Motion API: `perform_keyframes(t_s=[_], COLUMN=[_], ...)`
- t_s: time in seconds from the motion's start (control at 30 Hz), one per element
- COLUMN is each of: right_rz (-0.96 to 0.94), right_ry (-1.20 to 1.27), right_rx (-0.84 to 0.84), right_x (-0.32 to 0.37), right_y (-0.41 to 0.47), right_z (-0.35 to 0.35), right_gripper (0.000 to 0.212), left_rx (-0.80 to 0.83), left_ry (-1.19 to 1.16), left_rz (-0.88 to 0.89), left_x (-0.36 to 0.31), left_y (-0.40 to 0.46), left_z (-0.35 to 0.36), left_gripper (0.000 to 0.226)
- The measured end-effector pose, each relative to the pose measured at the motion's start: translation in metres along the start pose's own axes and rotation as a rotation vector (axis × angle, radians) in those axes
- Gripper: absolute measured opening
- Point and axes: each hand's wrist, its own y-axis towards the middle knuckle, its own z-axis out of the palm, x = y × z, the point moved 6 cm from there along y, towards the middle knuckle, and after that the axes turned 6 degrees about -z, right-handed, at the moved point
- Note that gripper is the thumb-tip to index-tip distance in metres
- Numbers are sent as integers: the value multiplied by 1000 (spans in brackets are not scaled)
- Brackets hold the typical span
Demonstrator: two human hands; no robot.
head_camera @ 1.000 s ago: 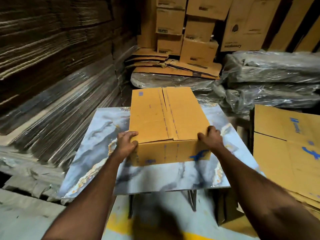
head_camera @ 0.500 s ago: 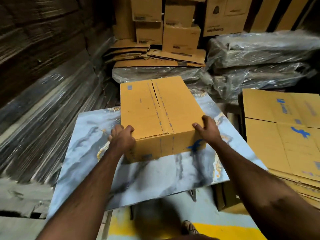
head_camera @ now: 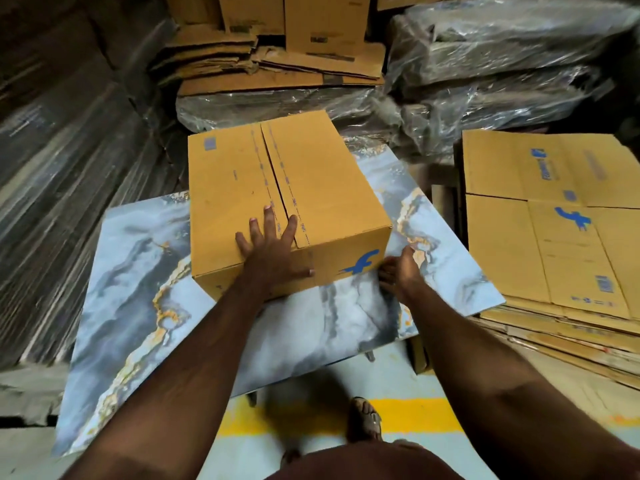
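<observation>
On the blue-grey marble-patterned worktop [head_camera: 145,271], a closed brown cardboard box with a blue logo on its near face [head_camera: 242,174] sat squarely on its base, towards the far half of the slab, with its near right corner close to the worktop's right edge. The two top flaps met along a seam that ran away from the person.

The left grip [head_camera: 273,251] lay flat on the box top at the near edge. Its fingers [head_camera: 267,216] were straight and spread across the seam, the thumb hung down over the near face, and nothing was clasped. The right grip [head_camera: 398,277] was at the box's lower near right corner, low against the worktop. Its fingers were bent towards the corner and its thumb was raised beside the right side. It could not be told whether it clasped the corner or only touched it.

Just right of the worktop lay a stack of flattened brown cartons with blue print [head_camera: 554,237]. Behind the box were shiny plastic-wrapped bundles [head_camera: 502,64] and a heap of worn flattened cardboard [head_camera: 277,67]. Below the worktop's near edge, a sandalled foot [head_camera: 367,420] stood on a yellow floor stripe [head_camera: 415,419].
</observation>
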Motion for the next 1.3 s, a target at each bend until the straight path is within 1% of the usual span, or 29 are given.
perform_keyframes(t_s=[0.07, 0.17, 0.33, 0.43, 0.5, 0.6, 0.67, 0.73, 0.8, 0.83, 0.9, 0.93, 0.97, 1.0, 1.03, 1.07, 1.1, 1.13, 1.17, 1.2, 1.23, 1.27, 1.3], right_rz=[5, 30, 201, 189, 177, 198, 165, 94, 32, -22, -176, -225, -268, -325, -361, -440, -558, -657, -712, -731, -763, -805, -837], right_ry=[-3, 25, 59, 5, 18, 151, 221, 208, 290, 308, 389, 477, 487, 479, 444, 303, 77, -115, -271, -370, -463, -541, -615], right_rx=[-9, -13, 6, 23, 58, 104, 89, 144, 177, 154, 137, 167, 225, 311, 402, 456, 474, 500, 525, 561, 582, 601, 609], right_x=[-1, -1, -5, 8, 15, 8, 13, 32, 60, 78, 113, 127, 142, 157, 170, 181, 186, 184, 175, 161, 151, 144, 138], right_y=[1, 2, 0, -9, -20, -2, 2, -3, -13, -17, -23, -28, -34, -47, -63, -75, -90, -104, -106, -108, -116, -132, -147], right_z=[1, 2, 10, 17, 22, 28, 37, 50, 58, 62, 76, 89, 106, 123, 143, 164, 184, 201, 216, 229, 236, 238, 237], right_gripper=[82, 72, 78, 83, 84, 90, 90, 85, 75, 71, 71, 72, 70, 67, 62, 58, 53, 52, 60, 71, 75, 74, 68], left_rx=[-9, 16, 30, 54, 45, -21, -120, -204, -237, -247, -323, -379, -416, -436, -456, -480, -481, -456, -404, -356, -331, -327, -325], left_ry=[-1, 9, 59, 67, 71, 11, -87, -173, -296, -382, -586, -697, -822, -961, -1099, -1233, -1387, -1523, -1621, -1701, -1791, -1900, -2002], left_rz=[6, 8, 29, 20, 18, 12, -6, -17, -35, -45, -39, -39, -51, -68, -101, -155, -223, -301, -376, -420, -442, -448, -471], left_x=[-1, -1, 0, 1, 2, 12, 27, 42, 55, 61, 69, 73, 78, 81, 86, 92, 99, 105, 110, 112, 114, 113, 110], left_y=[1, 0, -5, -8, -12, -16, -18, -22, -24, -24, -25, -26, -27, -30, -32, -35, -36, -33, -28, -22, -15, -10, -14], left_z=[0, 0, 2, 0, -2, -9, -17, -25, -33, -38, -49, -55, -60, -65, -65, -63, -57, -46, -31, -13, 4, 16, 19], left_gripper=[120, 118, 122, 119, 116, 107, 101, 101, 105, 107, 107, 104, 99, 90, 76, 58, 47, 53, 69, 81, 83, 78, 73])
